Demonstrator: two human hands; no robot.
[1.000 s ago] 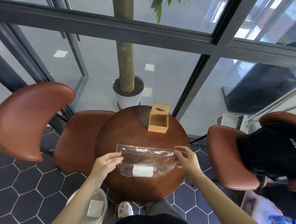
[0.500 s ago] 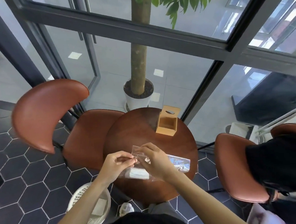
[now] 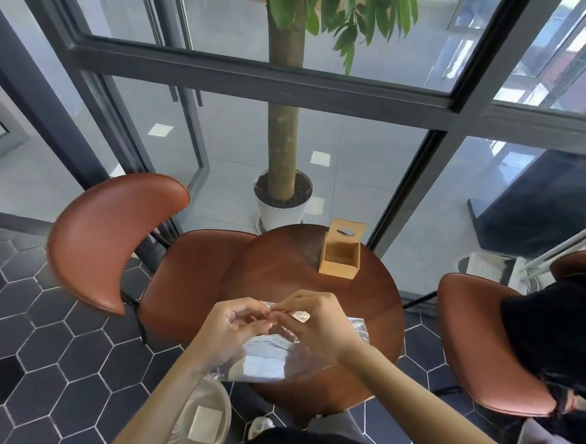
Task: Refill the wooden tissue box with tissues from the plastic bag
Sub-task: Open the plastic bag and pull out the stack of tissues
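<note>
Beyond the table, a big glass wall with dark frames (image 3: 276, 82) fills the far side, and a potted tree (image 3: 285, 195) stands on the pale floor behind it. Nearer, a brown chair (image 3: 121, 239) sits at the left of the round wooden table (image 3: 277, 267), and a second brown chair (image 3: 477, 341) at the right carries a black garment (image 3: 566, 335). On the dark hexagon floor tiles, a white basket (image 3: 201, 423) sits below the table's near left edge with a pale folded piece inside. At the table's far right side stands the wooden tissue box (image 3: 341, 256), its lid tilted up and its inside showing. Over the near part of the table, the clear plastic bag (image 3: 272, 357) holds a white stack of tissues (image 3: 262, 367). Both hands meet at the bag's top edge: the left hand (image 3: 229, 332) and the right hand (image 3: 320, 323) each pinch the plastic there, fingertips close together.
</note>
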